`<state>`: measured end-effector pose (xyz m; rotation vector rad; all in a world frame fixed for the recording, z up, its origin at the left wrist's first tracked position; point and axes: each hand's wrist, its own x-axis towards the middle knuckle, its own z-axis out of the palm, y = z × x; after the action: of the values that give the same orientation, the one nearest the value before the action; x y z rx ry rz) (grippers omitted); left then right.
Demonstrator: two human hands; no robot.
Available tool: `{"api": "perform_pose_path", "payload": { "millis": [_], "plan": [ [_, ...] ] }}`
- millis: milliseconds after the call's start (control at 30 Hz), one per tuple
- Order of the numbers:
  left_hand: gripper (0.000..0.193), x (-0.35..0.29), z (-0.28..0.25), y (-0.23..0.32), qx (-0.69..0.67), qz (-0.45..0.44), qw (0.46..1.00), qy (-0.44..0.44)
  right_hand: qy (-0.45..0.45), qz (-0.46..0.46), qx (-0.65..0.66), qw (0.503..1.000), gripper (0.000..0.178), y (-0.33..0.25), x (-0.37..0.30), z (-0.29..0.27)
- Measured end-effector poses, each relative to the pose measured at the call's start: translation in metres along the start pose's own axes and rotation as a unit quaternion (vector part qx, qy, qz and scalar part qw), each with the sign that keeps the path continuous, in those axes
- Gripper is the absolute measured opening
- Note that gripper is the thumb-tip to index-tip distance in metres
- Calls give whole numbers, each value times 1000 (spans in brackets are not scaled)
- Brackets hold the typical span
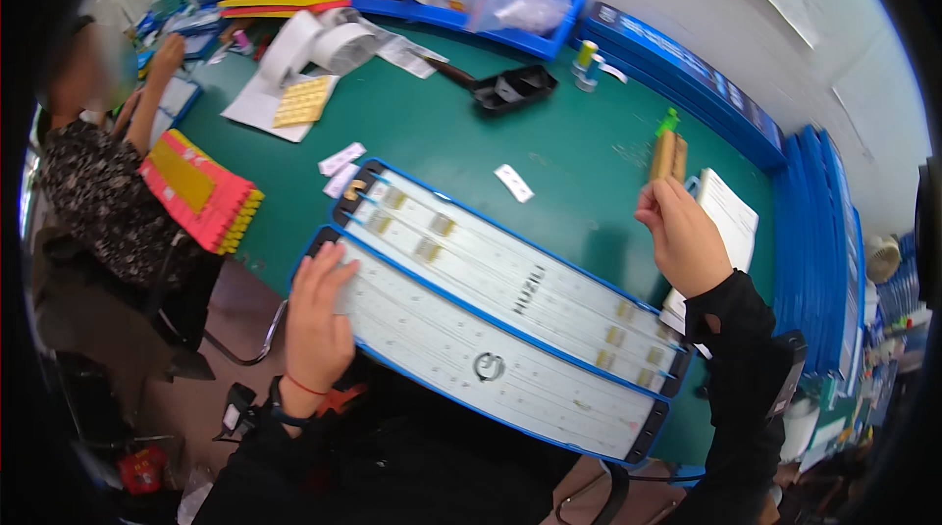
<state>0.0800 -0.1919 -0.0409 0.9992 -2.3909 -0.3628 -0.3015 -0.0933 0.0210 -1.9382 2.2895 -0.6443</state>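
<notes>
A long, flat case [564, 393] with blue edges, black end pieces and pale panels lies open in two halves, slanting across the front of the table. Thin lines and small yellowish pads show in its far half. My left hand [319, 319] rests on the near half's left end, its fingers stretched out. Above the table, beyond the case's right end, my right hand [682, 236] is raised with thumb and fingers pinched together. Whatever may be in that pinch is hidden. Just behind those fingertips stand two brown block-like pieces [668, 157] and a small green item [667, 123].
The green table [422, 128] carries paper slips [513, 183], a black scoop-like tray [515, 87], a tape roll [343, 47], thread spools [587, 64] and a notebook [728, 221]. Stacked blue cases [819, 250] line the right. A co-worker [98, 172] sits at left.
</notes>
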Motion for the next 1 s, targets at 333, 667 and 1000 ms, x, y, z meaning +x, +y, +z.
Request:
{"api": "perform_pose_path", "payload": {
  "millis": [333, 667, 1000],
  "plan": [
    [55, 1, 5, 7, 1, -5, 1000, -7, -42, -75, -21, 996, 2, 7, 19, 35],
    [59, 0, 5, 6, -29, -41, 999, 0, -8, -18, 21, 1000, 12, -36, -50, -7],
    [52, -7, 45, 143, -187, 157, 945, -218, -142, 57, -89, 984, 13, -85, -131, 5]
  ]
}}
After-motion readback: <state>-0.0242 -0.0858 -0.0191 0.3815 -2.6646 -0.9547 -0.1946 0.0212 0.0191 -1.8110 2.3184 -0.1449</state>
